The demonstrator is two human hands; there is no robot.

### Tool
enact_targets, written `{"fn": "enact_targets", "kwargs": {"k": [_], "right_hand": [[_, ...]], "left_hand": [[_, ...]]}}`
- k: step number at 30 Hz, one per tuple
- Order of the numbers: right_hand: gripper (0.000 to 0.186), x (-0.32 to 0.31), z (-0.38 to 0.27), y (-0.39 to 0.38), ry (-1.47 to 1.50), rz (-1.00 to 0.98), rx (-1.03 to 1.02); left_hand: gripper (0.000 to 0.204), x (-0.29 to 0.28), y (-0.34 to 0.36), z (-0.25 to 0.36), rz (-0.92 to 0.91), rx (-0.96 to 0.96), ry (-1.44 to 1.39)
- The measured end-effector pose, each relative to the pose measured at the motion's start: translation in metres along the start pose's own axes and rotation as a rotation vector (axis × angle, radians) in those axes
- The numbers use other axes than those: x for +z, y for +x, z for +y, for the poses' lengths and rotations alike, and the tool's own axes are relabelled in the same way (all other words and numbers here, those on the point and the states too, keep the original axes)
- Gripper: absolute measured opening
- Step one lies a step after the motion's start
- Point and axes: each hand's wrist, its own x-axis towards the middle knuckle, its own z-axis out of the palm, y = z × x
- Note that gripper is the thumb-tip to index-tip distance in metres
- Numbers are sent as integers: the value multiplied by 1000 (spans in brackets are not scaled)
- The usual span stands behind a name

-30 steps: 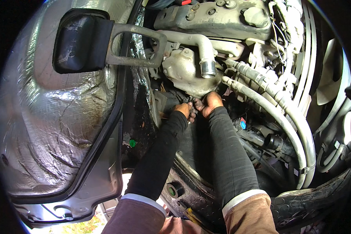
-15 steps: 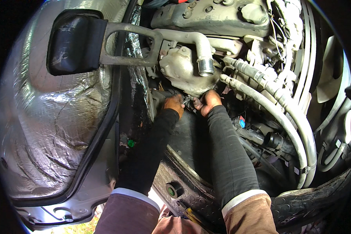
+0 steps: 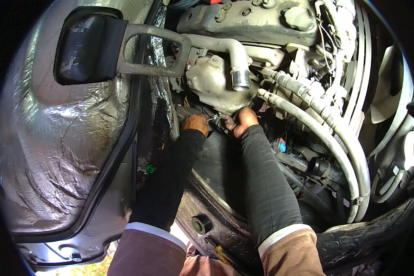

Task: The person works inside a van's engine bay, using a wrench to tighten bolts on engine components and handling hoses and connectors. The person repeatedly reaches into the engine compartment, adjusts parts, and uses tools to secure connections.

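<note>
A foil-lined panel [image 3: 78, 152] spread left of both hands; a grey engine cover [image 3: 248, 22] lay well beyond them. A pale metal housing [image 3: 216, 83] sat just beyond the hands, two curved hoses [image 3: 324, 122] off to their right. The left hand [image 3: 195, 123] was curled, any grip hidden; the right hand [image 3: 244, 122] was bent inward at a small dark fitting [image 3: 220, 123], though I could not tell whether it pinched it. The fitting lay between the hands, nearer the right, its long axis seemingly slanting from beyond the left toward the near side of the right
</note>
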Motion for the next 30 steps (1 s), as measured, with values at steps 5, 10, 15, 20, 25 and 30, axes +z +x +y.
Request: {"fn": "enact_targets", "kwargs": {"k": [5,10,15,20,25,30], "right_hand": [[25,-3,-2,4,20,21,-13],[26,-1,0,5,24,-27,13],[27,-7,-1,12,37,-40,26],[27,-7,-2,9,14,-13,12],[29,1,1,1,12,27,10],[31,-6,-1,11,10,-13,-13]], "left_hand": [[14,-21,-27,36,-78,-102,-263],[15,-29,-29,46,-146,-172,-269],[21,-29,-30,56,-97,-189,-280],[20,-36,-32,63,-111,-154,-268],[21,-26,-28,64,-101,-165,-349],[26,-34,-21,78,-137,-203,-320]]}}
